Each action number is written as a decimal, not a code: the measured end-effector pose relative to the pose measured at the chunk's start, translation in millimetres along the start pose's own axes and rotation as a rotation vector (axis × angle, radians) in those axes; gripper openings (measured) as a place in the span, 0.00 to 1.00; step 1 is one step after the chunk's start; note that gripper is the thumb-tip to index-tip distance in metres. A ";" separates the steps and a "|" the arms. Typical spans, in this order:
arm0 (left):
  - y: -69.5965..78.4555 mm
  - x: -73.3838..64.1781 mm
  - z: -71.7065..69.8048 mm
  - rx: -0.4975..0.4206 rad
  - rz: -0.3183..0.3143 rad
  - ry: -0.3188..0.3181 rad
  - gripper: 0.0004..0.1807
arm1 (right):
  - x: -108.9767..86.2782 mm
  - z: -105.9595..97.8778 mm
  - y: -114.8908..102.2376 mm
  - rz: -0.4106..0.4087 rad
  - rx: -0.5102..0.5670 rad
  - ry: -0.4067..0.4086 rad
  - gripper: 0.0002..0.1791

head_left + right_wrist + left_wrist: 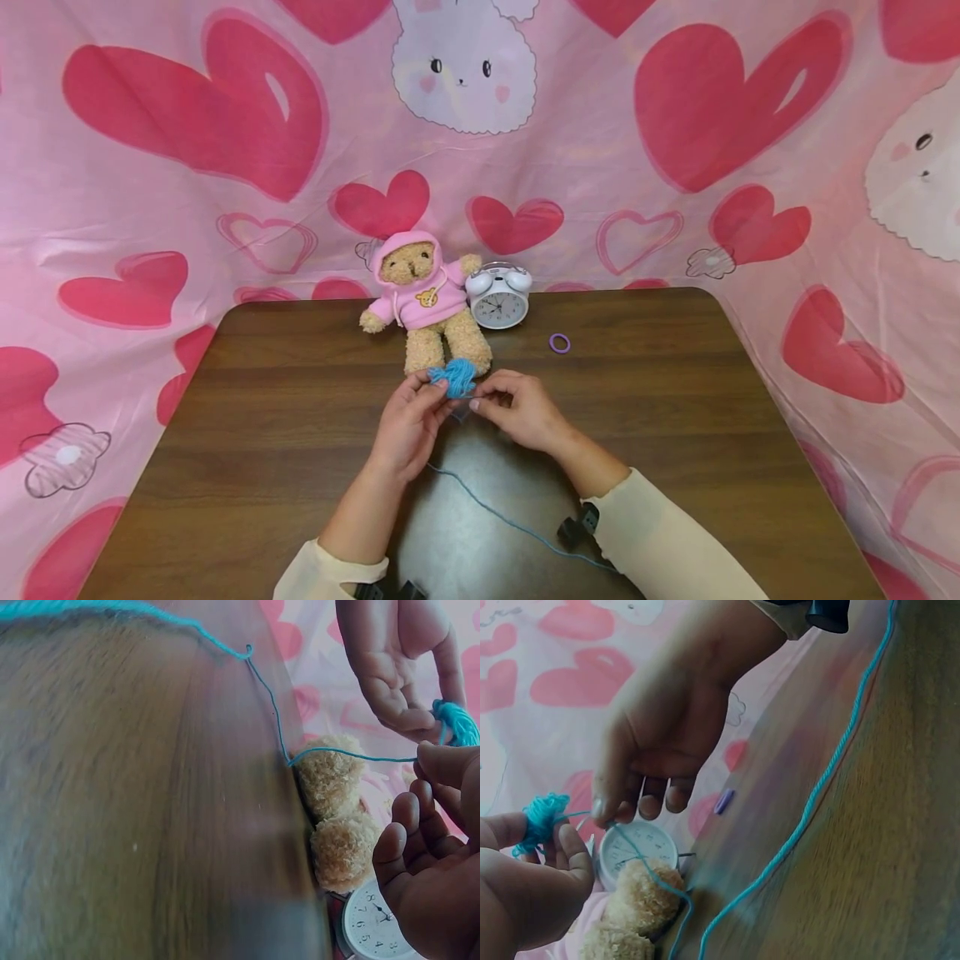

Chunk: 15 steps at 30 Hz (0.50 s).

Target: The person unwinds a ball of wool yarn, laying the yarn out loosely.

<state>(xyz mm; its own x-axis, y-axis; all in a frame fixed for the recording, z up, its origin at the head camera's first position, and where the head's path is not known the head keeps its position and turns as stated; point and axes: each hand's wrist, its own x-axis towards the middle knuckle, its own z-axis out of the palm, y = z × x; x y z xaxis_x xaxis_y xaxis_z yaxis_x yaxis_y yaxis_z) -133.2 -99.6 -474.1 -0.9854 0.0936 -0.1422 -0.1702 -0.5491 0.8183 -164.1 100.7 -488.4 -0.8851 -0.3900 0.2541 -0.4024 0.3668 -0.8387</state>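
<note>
A small bundle of blue yarn is pinched between the thumb and fingers of my left hand, over the table in front of the teddy bear. Just to its right, my right hand pinches the strand that leads off the bundle, thumb against index finger. In the left wrist view that strand runs on from my right fingertips down past the bear's feet. The loose tail of yarn trails over the tabletop toward my right sleeve. The right wrist view shows the strand drawn straight near my right thumb.
A teddy bear in a pink hoodie sits at the back of the wooden table. Against its right side stands a white alarm clock. A purple ring lies farther right. Pink heart-patterned cloth hangs behind and beside the table.
</note>
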 end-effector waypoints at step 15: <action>4.4 0.0 -12.6 0.013 0.015 0.051 0.06 | -8.7 -21.4 3.2 -0.030 -0.042 0.009 0.03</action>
<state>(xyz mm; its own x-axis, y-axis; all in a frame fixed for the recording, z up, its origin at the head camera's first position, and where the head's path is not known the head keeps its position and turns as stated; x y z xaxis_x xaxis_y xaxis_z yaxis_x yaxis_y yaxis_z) -133.9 -112.4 -477.4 -0.9866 0.0429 -0.1576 -0.1556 -0.5392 0.8276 -162.7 123.3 -483.0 -0.8743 -0.3941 0.2832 -0.4381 0.3902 -0.8098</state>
